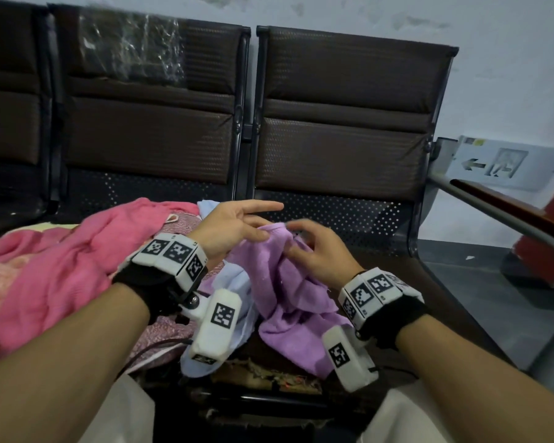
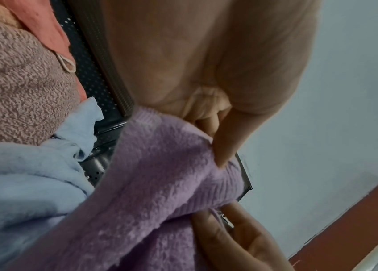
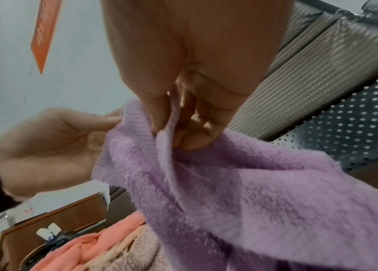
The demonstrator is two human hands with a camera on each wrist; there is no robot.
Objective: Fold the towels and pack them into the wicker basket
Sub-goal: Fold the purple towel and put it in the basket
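1. Our left hand (image 1: pixel 229 230) pinches the top edge of the purple towel (image 1: pixel 288 298) between thumb and middle finger, with the index finger held out straight above it.
2. Our right hand (image 1: pixel 319 251) pinches the same edge just beside it, fingers curled.
3. The towel hangs crumpled from that raised edge, its long axis running down toward us onto the dark bench seat (image 1: pixel 397 270).
4. A light blue towel (image 1: pixel 234 282) lies touching its left side, under our left wrist.
5. Further left a pink towel (image 1: pixel 64 270) sits heaped on a mottled mauve towel (image 1: pixel 160 330).
6. Brown padded seat backs (image 1: pixel 343 123) stand behind.
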